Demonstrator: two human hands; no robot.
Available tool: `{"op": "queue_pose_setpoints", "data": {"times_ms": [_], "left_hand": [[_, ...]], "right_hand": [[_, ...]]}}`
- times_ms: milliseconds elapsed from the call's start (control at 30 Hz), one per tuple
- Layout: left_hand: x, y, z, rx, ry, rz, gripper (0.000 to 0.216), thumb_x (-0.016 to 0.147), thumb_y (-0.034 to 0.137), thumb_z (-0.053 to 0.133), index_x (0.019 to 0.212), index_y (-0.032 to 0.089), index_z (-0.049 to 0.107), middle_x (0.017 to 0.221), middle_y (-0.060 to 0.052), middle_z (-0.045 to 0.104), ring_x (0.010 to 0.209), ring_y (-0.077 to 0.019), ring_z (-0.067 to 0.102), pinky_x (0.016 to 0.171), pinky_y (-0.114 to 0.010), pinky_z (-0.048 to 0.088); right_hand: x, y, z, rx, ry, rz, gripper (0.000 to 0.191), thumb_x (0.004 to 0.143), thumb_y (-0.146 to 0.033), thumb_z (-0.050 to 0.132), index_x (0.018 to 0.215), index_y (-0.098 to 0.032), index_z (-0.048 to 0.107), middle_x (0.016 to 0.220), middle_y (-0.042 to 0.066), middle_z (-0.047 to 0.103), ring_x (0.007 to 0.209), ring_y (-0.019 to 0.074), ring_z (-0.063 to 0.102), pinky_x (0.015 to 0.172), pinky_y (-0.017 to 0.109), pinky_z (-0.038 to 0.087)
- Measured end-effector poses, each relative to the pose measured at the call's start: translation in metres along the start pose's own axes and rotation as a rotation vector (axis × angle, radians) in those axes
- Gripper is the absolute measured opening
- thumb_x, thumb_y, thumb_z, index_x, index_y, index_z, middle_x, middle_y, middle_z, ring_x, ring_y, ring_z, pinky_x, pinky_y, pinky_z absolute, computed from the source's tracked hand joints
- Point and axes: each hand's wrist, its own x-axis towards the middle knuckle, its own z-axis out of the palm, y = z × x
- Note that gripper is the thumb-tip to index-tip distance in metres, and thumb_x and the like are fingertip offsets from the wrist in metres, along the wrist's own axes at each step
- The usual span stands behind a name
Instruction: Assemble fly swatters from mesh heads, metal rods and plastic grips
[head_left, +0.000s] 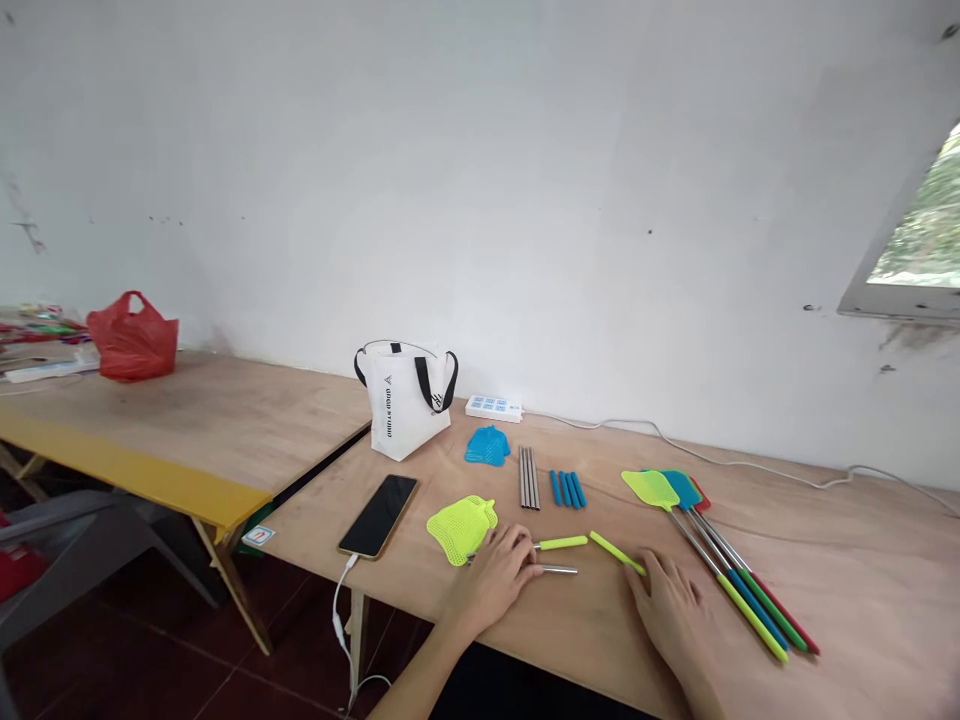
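My left hand [498, 574] is closed, fingers curled over metal tubes beside a yellow-green fly swatter head [463, 528]. One tube, wearing a yellow-green grip sleeve [564, 543], sticks out to the right of the fingers. A bare metal tube [559, 570] lies just below it, partly under the hand. Between the thumb and index finger of my right hand [669, 605] is the near end of a loose yellow-green grip sleeve [611, 547]. That sleeve slants up toward the left; the palm hides the other fingertips.
Behind are several metal tubes [529, 478], blue sleeves [568, 489] and blue swatter heads [487, 446]. Complete fly swatters [739, 570] lie at right. A charging phone [379, 515], white bag [409, 400] and power strip [493, 408] stand left and back. A red bag [135, 340] sits on the neighbouring table.
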Motion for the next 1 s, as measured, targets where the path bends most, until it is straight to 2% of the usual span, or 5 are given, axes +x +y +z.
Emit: {"op": "queue_pose_setpoints", "data": {"times_ms": [100,367,600,833,1000], "left_hand": [[0.001,-0.001,0.003,0.013,0.018,-0.024,0.008,0.102,0.029,0.06,0.098,0.023,0.057,0.112,0.0,0.062,0.106,-0.0203,0.058,0.094,-0.035,0.041],[0.003,-0.009,0.011,0.007,0.038,-0.066,0.012,0.108,0.027,0.047,0.101,0.022,0.054,0.109,-0.001,0.061,0.102,-0.0193,0.059,0.091,-0.035,0.041],[0.002,-0.012,0.014,0.018,0.047,-0.023,0.01,0.108,0.027,0.049,0.102,0.022,0.055,0.109,-0.001,0.061,0.103,-0.0199,0.059,0.09,-0.036,0.041],[0.002,-0.011,0.013,0.017,0.053,-0.001,0.006,0.105,0.026,0.055,0.1,0.022,0.055,0.109,0.0,0.06,0.104,-0.0195,0.059,0.091,-0.034,0.04],[0.001,-0.009,0.01,-0.008,0.057,-0.023,0.008,0.107,0.027,0.051,0.101,0.022,0.054,0.109,0.0,0.06,0.101,-0.0189,0.058,0.09,-0.034,0.04]], "right_hand": [[0.004,0.005,0.0,0.098,-0.003,-0.067,0.037,0.097,-0.049,0.035,0.103,-0.029,0.066,0.116,0.009,0.072,0.109,0.0312,0.066,0.091,0.05,0.048],[0.002,-0.009,-0.017,0.375,-0.055,-0.335,0.031,0.102,-0.04,0.037,0.111,-0.029,0.065,0.112,0.006,0.071,0.107,0.0242,0.065,0.094,0.042,0.05],[0.001,-0.005,-0.016,0.243,0.067,-0.387,0.032,0.101,-0.03,0.038,0.116,-0.029,0.067,0.115,0.006,0.072,0.111,0.0256,0.064,0.103,0.048,0.043],[0.0,-0.007,-0.015,0.253,0.03,-0.359,0.033,0.102,-0.035,0.039,0.106,-0.027,0.071,0.105,0.006,0.075,0.099,0.0242,0.067,0.101,0.046,0.044],[0.002,-0.005,-0.016,0.327,-0.001,-0.258,0.037,0.103,-0.041,0.035,0.105,-0.026,0.069,0.11,0.008,0.074,0.105,0.026,0.067,0.096,0.046,0.049]]}}
